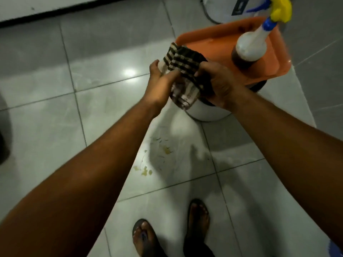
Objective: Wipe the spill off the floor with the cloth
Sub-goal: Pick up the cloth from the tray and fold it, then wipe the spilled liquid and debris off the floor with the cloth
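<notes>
A dark brown and cream striped cloth [182, 62] is held up in front of me by both hands, above a white bucket [206, 113]. My left hand [160, 84] grips its left side and my right hand [219, 84] grips its right side. Part of the cloth hangs down between the hands. On the grey tiled floor below, a yellowish spill [146, 170] lies in small blobs and streaks, with more spots [166, 150] a little farther ahead.
An orange tray [219, 47] rests on top of the bucket and carries a spray bottle [248, 51] with a yellow and blue trigger. A white round container [220, 10] stands behind. My sandalled feet [144, 236] stand just short of the spill. A wall base runs along the top left.
</notes>
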